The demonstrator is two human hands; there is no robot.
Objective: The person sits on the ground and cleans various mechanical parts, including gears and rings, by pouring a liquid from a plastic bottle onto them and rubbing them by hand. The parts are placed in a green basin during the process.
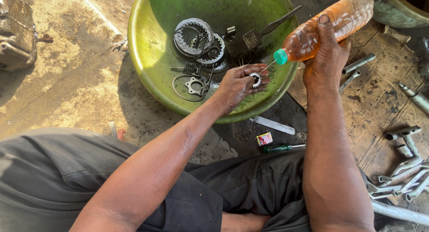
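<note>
Small gear pinched in left hand fingers over green basin, right hand clamped round tilted orange bottle, thin stream reaching gear, brush in basin.

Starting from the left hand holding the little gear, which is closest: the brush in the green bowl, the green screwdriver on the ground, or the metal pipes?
From the left hand:
1. Brush, just above it in the bowl.
2. Green screwdriver, below on the ground.
3. Metal pipes, far right.
</note>
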